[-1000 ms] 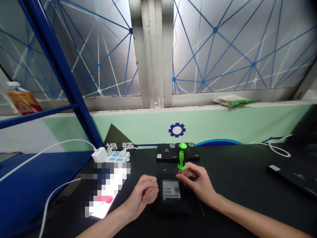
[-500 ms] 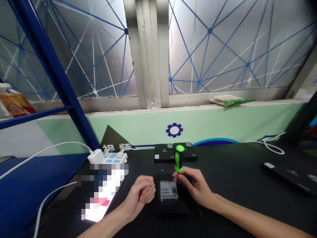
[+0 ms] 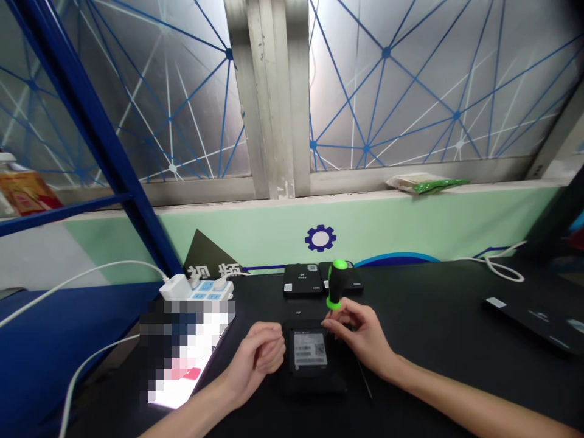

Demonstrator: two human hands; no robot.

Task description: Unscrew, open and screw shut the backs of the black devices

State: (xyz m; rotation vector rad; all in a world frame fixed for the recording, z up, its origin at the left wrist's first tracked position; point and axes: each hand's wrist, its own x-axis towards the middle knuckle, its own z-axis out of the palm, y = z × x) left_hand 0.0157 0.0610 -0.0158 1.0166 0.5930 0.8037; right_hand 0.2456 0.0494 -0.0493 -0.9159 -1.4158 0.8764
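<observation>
Hands low centre on black counter (image 3: 433, 340): left hand (image 3: 260, 356) curled in a loose fist, nothing seen in it, just beside left edge of a black box (image 3: 314, 380); right hand (image 3: 362, 344) pinches a green-and-black screwdriver (image 3: 336, 285), approx. upright over box's far right corner, tip hidden behind fingers (image 3: 338, 324). Box's white label (image 3: 310, 351) has print too small to read; a blurred-out patch (image 3: 182, 347) lies left of the hands. Behind, l. to r.: white power strip (image 3: 203, 291) w/ plugs, two more black boxes (image 3: 300, 281), flat black device (image 3: 536, 316) partly cut off.
</observation>
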